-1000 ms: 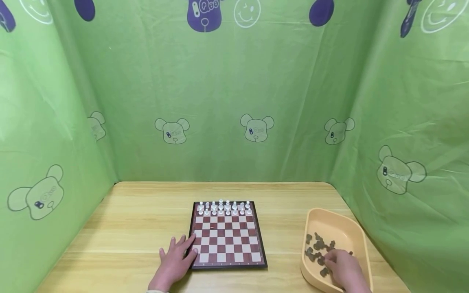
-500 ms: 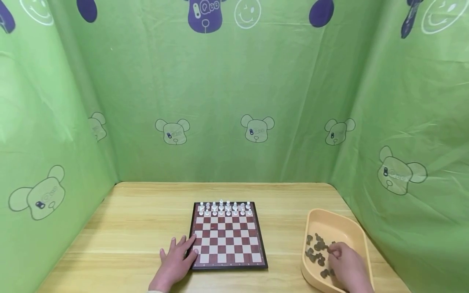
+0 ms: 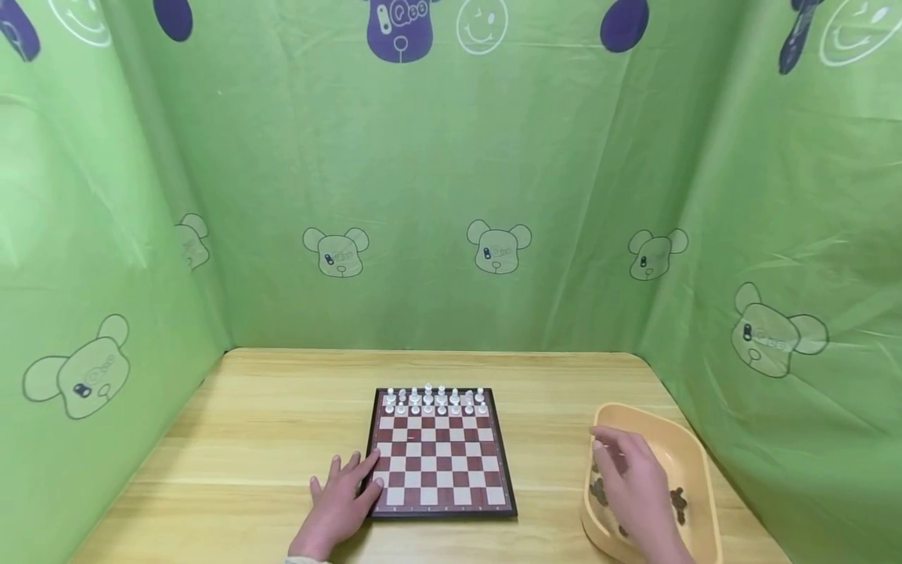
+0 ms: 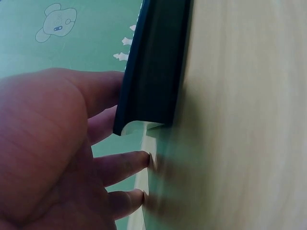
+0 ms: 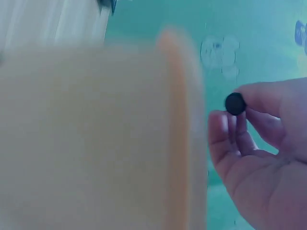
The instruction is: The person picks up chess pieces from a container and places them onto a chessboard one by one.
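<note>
My left hand lies at the left edge of the chessboard, thumb and index finger resting on its near left side. In the left wrist view, two other fingers extend past the board's dark side, their tips at the table. White chess pieces stand in two rows along the far side. Over the left wall of the orange tray, my right hand pinches a dark chess piece; its round base shows in the right wrist view. More dark pieces lie in the tray, some hidden by that hand.
The wooden table carries the board in the middle and the tray at the right. Green printed curtains enclose it at the back and both sides. The tray's wall fills much of the right wrist view.
My right hand has picked up a dark piece and lifted it from among the others, toward the tray's left wall. My left hand stays on the board's edge.
</note>
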`<state>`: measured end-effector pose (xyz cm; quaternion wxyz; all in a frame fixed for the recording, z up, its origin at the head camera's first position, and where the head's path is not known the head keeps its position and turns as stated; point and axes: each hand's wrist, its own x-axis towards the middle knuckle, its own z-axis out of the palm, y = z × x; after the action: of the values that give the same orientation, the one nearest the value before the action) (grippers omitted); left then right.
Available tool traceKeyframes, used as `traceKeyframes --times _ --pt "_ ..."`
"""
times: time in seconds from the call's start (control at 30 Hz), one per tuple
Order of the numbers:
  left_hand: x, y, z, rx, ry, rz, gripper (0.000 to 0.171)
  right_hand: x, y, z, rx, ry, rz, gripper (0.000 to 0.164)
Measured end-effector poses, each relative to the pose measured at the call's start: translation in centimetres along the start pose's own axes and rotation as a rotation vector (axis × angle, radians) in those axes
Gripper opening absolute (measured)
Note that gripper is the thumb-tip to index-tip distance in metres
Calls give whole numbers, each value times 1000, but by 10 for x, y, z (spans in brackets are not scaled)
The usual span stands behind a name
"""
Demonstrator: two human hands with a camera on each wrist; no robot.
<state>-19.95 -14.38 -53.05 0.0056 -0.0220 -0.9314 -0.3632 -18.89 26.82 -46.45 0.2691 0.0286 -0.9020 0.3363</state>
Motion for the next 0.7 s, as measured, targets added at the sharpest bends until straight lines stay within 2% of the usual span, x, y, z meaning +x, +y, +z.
traceKeyframes --times 0.4,0.53,0.7 --pt "0 1 -1 4 -3 -6 51 5 -47 40 195 39 -48 18" --pt "0 1 -1 -1 -4 -5 51 12 -55 48 268 131 -108 21" --pt "0 1 0 -6 -9 -1 51 19 -63 52 426 338 -177 21"
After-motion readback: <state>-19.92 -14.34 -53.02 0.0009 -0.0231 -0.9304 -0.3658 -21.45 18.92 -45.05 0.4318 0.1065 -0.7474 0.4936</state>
